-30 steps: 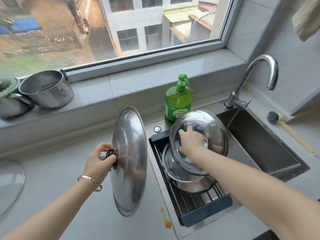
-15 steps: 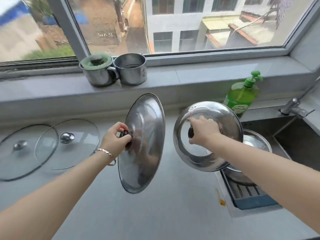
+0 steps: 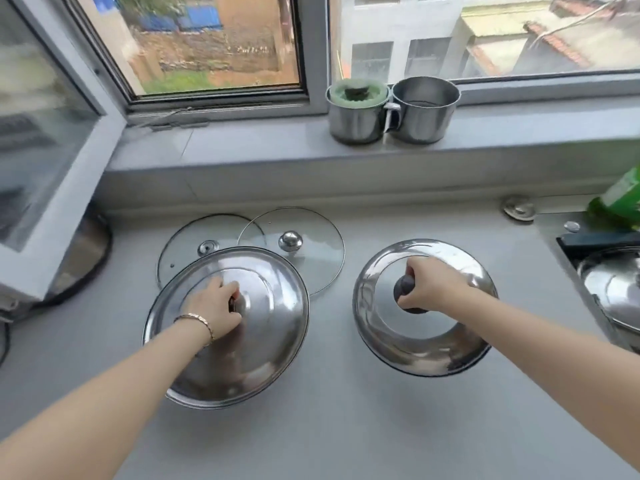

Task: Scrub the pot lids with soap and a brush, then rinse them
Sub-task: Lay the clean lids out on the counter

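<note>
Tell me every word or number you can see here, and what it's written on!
No text here can be read.
The green soap bottle: its label is blurred and cut off by the picture's edge, so it is unreadable.
The large steel lid and the domed steel lid: no writing shows.

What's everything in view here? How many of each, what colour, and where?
counter: one, grey
glass lids: two, clear, overlapping, flat on the counter
left steel lid: one, silver, over the counter, covering the glass lids' near edges
right steel lid: one, silver, dark knob, over the counter
steel mugs: two, silver, on the windowsill; one holds something green
soap bottle: one, green, right edge, blurred
steel cookware: one, silver, in the dark rack, far right
left hand: grips the left steel lid at its centre; bracelet on wrist
right hand: grips the dark knob
</note>
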{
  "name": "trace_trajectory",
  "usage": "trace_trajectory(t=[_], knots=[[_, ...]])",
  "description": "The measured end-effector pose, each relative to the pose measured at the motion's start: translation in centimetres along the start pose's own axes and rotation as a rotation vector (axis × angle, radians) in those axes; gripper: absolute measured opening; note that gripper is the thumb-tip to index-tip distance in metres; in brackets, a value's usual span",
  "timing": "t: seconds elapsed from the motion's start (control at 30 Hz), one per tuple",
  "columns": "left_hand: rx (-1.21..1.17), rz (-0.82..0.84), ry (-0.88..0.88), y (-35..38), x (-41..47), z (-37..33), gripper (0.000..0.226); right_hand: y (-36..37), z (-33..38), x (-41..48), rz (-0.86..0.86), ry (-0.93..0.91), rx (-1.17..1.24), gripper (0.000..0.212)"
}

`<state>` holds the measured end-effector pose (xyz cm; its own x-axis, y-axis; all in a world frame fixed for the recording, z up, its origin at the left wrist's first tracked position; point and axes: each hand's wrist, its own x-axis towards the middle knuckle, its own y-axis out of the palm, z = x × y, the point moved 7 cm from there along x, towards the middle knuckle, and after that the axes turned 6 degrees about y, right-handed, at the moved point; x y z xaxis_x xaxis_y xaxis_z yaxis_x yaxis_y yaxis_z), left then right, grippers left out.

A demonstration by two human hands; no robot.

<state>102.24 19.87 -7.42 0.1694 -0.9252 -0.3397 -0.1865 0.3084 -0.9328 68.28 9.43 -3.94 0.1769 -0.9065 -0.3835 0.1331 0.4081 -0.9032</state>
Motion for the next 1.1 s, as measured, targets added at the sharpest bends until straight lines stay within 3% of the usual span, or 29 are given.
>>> trace_trajectory(t=[0.23,0.43,0.67,0.83,1.0,1.1], knots=[[0.088,0.131,0.019,3.0,0.8,4.3,0.032,3.3,5.5,0.4,0.004,0.01,0.164,0.031],[0.077,0.129,0.059,4.3,1.6,4.5,0.03,8.1,10.3,1.1,0.097,0.024,0.434,0.025],[0.116,0.164,0.072,4.9,1.3,4.3,0.029,11.1,11.8,1.9,0.092,0.051,0.571,0.027],[0.101,0.17,0.029,5.2,0.7,4.2,0.034,11.8,11.7,2.2,0.107,0.013,0.529,0.032],[0.253,0.201,-0.054,4.6,0.7,2.9,0.042,11.6,11.5,1.4,0.193,-0.044,0.429,0.068],[0.225,0.086,-0.042,2.4,1.4,-0.9,0.038,10.1,9.7,1.2,0.181,-0.045,0.358,0.058]])
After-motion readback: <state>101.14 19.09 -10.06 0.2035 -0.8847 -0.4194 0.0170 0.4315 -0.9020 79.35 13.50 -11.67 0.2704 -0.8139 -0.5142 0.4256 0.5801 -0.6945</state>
